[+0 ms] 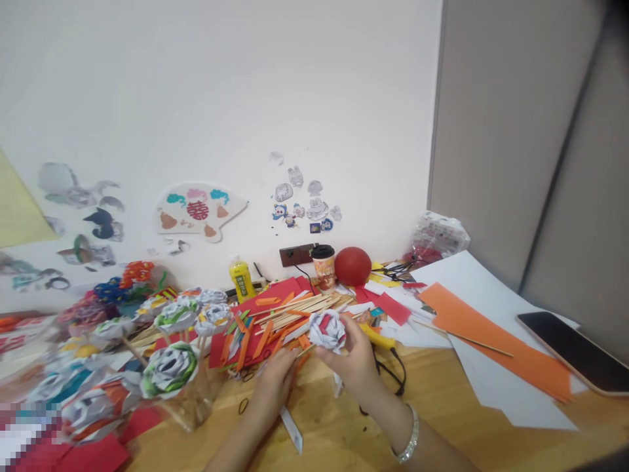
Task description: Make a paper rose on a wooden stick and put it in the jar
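Observation:
My right hand (354, 362) is closed round a white and red paper rose (326, 330), held just above the wooden table (432, 400). A bracelet sits on that wrist. My left hand (273, 383) is closed beside it, pinching the lower end of the flower's stick, and a white paper strip (291, 429) lies below it. Behind the hands lie a pile of wooden sticks (299, 308) and orange paper strips (255, 341) on red paper.
Several finished paper roses (170, 368) stand at the left. At the back by the wall are a yellow bottle (242, 278), a paper cup (324, 267) and a red ball (352, 265). White and orange sheets (486, 337) and a phone (574, 351) lie at the right.

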`<action>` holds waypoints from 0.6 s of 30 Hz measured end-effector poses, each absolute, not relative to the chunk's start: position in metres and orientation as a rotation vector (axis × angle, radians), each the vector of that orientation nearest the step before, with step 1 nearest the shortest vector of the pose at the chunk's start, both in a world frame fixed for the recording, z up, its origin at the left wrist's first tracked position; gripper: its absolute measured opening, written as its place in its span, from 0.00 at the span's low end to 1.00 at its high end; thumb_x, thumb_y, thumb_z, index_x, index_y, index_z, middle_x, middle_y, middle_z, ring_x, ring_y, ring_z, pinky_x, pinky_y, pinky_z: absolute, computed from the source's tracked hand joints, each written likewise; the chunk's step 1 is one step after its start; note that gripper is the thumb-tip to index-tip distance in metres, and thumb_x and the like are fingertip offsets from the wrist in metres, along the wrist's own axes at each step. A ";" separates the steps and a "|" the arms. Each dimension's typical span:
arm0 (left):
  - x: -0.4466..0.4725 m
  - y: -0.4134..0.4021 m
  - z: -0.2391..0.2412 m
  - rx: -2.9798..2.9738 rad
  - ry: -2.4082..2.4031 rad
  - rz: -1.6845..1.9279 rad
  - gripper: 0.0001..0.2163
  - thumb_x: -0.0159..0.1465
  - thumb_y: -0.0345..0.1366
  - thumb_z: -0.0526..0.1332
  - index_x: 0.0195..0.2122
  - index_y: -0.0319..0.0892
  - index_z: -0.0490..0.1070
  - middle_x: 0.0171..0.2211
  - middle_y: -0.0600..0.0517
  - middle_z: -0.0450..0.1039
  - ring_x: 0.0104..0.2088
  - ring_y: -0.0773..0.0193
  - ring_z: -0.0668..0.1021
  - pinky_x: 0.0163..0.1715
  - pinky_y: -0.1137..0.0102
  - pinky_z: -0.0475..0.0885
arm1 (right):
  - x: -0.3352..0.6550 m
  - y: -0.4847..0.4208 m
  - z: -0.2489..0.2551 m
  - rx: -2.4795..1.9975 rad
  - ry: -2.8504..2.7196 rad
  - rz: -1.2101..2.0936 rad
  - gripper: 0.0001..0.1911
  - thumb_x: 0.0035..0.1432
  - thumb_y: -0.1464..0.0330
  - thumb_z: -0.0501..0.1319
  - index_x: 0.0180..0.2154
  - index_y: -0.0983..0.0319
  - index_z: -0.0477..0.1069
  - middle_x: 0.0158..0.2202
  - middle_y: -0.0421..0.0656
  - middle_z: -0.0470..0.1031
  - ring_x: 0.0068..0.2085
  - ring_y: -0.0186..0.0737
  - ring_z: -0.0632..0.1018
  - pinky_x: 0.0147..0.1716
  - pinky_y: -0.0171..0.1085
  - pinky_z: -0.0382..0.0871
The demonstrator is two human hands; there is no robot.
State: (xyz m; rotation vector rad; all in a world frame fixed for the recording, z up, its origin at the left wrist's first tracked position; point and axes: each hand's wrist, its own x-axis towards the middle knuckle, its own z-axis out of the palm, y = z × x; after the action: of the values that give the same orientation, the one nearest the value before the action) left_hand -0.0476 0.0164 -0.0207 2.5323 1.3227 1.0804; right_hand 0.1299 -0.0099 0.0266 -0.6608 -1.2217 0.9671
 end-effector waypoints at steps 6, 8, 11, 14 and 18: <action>-0.053 0.018 -0.018 2.535 1.365 1.097 0.12 0.62 0.33 0.46 0.36 0.41 0.70 0.27 0.49 0.72 0.29 0.64 0.74 0.30 0.72 0.69 | 0.132 0.004 0.020 -0.570 -1.271 1.074 0.29 0.42 0.60 0.67 0.45 0.59 0.61 0.39 0.44 0.71 0.36 0.39 0.74 0.36 0.37 0.69; -0.055 0.020 -0.020 2.558 1.359 1.076 0.13 0.62 0.34 0.46 0.37 0.41 0.70 0.27 0.49 0.72 0.29 0.64 0.74 0.30 0.72 0.69 | 0.132 0.007 0.020 -0.596 -1.224 1.052 0.26 0.44 0.60 0.65 0.45 0.60 0.62 0.41 0.45 0.72 0.38 0.40 0.74 0.38 0.38 0.69; -0.056 0.022 -0.025 2.602 1.345 1.033 0.12 0.62 0.34 0.47 0.38 0.42 0.70 0.29 0.48 0.73 0.30 0.63 0.74 0.31 0.72 0.70 | 0.130 0.007 0.022 -0.649 -1.150 1.021 0.23 0.45 0.62 0.65 0.42 0.61 0.63 0.41 0.46 0.73 0.41 0.42 0.74 0.41 0.40 0.68; -0.057 0.023 -0.029 2.626 1.352 1.013 0.13 0.63 0.34 0.46 0.39 0.42 0.69 0.30 0.48 0.73 0.31 0.63 0.75 0.32 0.71 0.70 | 0.130 0.005 0.023 -0.704 -1.135 0.988 0.20 0.45 0.63 0.64 0.41 0.62 0.64 0.40 0.46 0.73 0.41 0.43 0.75 0.42 0.41 0.68; -0.055 0.022 -0.030 2.647 1.365 1.027 0.13 0.63 0.34 0.47 0.38 0.42 0.70 0.29 0.48 0.73 0.31 0.64 0.74 0.32 0.71 0.70 | 0.131 0.005 0.021 -0.774 -1.140 0.931 0.22 0.44 0.64 0.64 0.42 0.63 0.64 0.40 0.47 0.74 0.41 0.44 0.75 0.42 0.41 0.68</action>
State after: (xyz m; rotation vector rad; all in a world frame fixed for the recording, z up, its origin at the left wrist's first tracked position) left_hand -0.0552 0.0224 -0.0302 2.6471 1.3653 1.0273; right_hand 0.1306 0.0047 0.0208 -0.7742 -1.1402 0.9313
